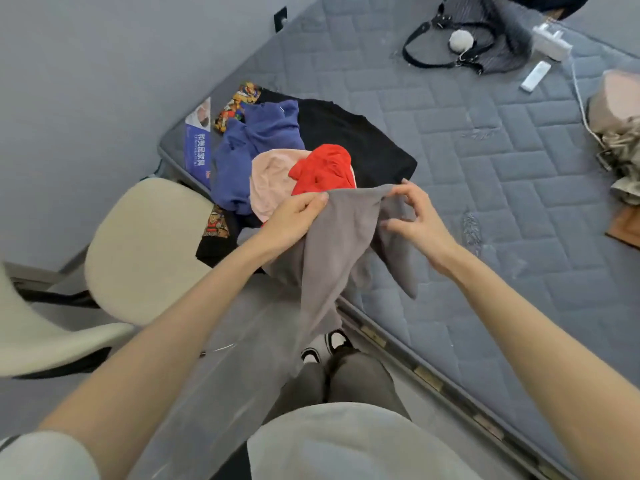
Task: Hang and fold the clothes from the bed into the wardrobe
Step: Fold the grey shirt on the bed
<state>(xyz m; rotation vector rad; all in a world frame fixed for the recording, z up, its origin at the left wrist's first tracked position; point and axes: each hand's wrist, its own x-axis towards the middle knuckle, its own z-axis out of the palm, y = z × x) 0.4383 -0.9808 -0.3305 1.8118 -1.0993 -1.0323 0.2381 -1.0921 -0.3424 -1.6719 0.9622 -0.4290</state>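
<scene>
Both hands up front over the bed edge: left hand (pixel 294 216) pinches the top hem of a grey garment (pixel 332 244), thumb on top, fingers curled under; right hand (pixel 412 220) pinches the same hem just beside it, other fingers curled into the cloth. Garment hangs from both grips, lifted off the mattress (pixel 485 168), lower part draping past the bed edge toward the floor. Pile behind it on the mattress corner: red piece (pixel 323 171) on a pink one (pixel 270 181), blue one (pixel 249 147) left of them, black one (pixel 353 140) underneath, patterned cloth (pixel 239 102) sticking out at the far end. Only container in view: dark handbag (pixel 498 46) at the far end of the mattress, lying slumped, white pompom (pixel 460 40) on its strap, contents can't tell. Near it a white power strip (pixel 552 43) and a remote (pixel 535 76). Beige clothes (pixel 620 133) heaped at the right edge. Cream chair (pixel 145 251) left of the bed
</scene>
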